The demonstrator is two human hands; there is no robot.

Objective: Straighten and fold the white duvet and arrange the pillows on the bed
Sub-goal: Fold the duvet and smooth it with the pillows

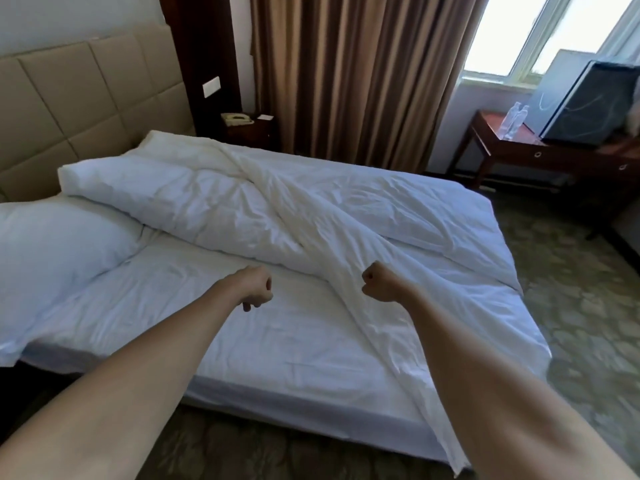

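I am reaching both bare arms out over the near edge of the bed. My left hand (257,285) is curled into a loose fist above the bare white fitted sheet (214,327), and I see no cloth in it. My right hand (378,281) is also closed into a fist, sitting right against a ridge of the crumpled white duvet (263,202); I cannot tell whether it is pinching the fabric or only hovering beside it.

The duvet is lying bunched in a long diagonal heap. Its long axis is running from the far left, up by the padded beige headboard (86,95), down toward the near right corner of the mattress, where a thin tail of it is hanging over the edge toward the patterned carpet. A flatter flap is spreading out to the right, toward the foot.

One plump white pillow (59,240) is resting at the left, near the headboard, just beside the duvet's upper end. I cannot make out a second pillow.

I am judging the job as barely begun: the duvet is neither spread square nor folded, and the pillow is not yet set in place. Beyond the bed, brown curtains (353,74) are hanging closed beside a bright window.
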